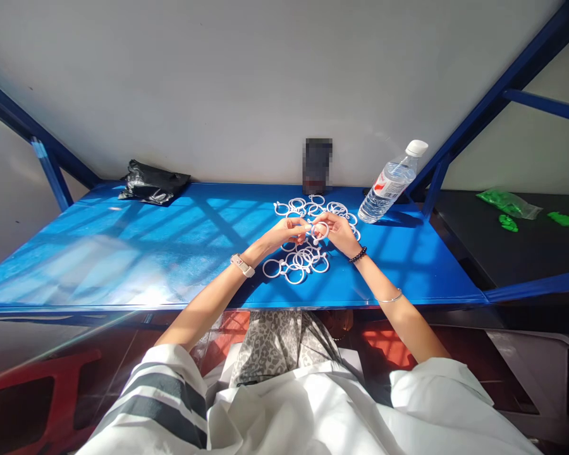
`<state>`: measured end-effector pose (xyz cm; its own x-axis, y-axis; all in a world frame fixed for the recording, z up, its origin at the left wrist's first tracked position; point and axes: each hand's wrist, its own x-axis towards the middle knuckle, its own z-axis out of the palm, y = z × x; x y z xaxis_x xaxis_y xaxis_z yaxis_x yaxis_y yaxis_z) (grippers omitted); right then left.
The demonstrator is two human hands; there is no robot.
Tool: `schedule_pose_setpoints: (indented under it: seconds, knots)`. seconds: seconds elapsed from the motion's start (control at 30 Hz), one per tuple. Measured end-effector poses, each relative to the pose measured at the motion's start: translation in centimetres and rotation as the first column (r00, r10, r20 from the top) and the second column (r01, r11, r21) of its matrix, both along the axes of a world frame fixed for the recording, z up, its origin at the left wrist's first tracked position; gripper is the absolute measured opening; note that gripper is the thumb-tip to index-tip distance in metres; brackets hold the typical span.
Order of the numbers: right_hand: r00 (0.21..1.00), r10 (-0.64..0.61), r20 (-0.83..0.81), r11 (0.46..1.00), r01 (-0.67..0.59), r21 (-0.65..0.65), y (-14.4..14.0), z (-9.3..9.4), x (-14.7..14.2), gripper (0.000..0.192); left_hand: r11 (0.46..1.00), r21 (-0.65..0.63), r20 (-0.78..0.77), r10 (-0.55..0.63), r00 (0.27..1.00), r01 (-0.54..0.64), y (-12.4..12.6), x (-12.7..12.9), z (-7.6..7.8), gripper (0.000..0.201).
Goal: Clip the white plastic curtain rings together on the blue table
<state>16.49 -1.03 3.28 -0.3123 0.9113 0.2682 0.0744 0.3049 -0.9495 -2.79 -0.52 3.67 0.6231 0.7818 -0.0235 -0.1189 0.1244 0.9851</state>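
Over the blue table, both hands come together at a white curtain ring (325, 235). My right hand (340, 234) pinches this ring, closed between thumb and fingers. From the other side, the fingertips of my left hand (284, 235) are closed at the ring's left edge; the exact contact is too small to make out. A pile of similar white rings (306, 258), each with a small knob or eyelet, lies just below the hands. Another loose group of rings (337, 208) spreads behind them, partly hidden by my fingers.
The blue tabletop (208, 253) runs up to a grey wall. A clear water bottle (387, 189) stands at the right rear, near a dark blurred object (317, 165). At the left rear lies a black plastic bag (154, 183). Green items (507, 203) rest on a dark surface at right.
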Motion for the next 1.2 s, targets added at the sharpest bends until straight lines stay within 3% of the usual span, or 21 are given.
schedule_pose_setpoints:
  seconds: [0.17,0.33,0.57,0.73,0.87,1.0,1.2]
  knots:
    - [1.0,0.004,-0.02,1.0,-0.004,0.018,0.0,0.1,0.0,0.021,0.997,0.038,-0.08,-0.066,0.995,0.07,0.0,0.0,0.0,0.038]
    - [1.0,0.004,-0.005,0.999,-0.003,0.042,0.2,-0.3,0.0,0.022,0.998,0.06,-0.137,-0.028,0.99,0.036,0.2,0.0,-0.1,0.04]
    - [0.986,-0.046,0.163,0.984,0.017,0.175,0.3,-0.8,0.3,0.015,0.994,0.105,-0.205,0.02,0.978,0.002,0.4,0.1,-0.3,0.039]
    - [0.909,-0.167,0.382,0.941,0.031,0.337,0.3,-0.8,0.4,0.019,0.974,0.22,-0.305,0.023,0.952,0.046,0.9,0.0,-1.1,0.031]
    - [0.821,-0.218,0.528,0.904,-0.034,0.426,0.8,-1.4,0.8,0.02,0.947,0.301,-0.411,0.02,0.911,0.115,0.8,0.1,-1.5,0.027]
    - [0.741,-0.218,0.635,0.9,-0.098,0.424,1.1,-2.3,1.2,0.02,0.918,0.373,-0.478,0.064,0.876,0.137,0.5,0.2,-1.5,0.03]
    - [0.73,-0.214,0.649,0.905,-0.102,0.413,1.1,-2.8,1.3,0.006,0.885,0.438,-0.495,0.092,0.864,0.157,0.3,0.1,-1.5,0.035]
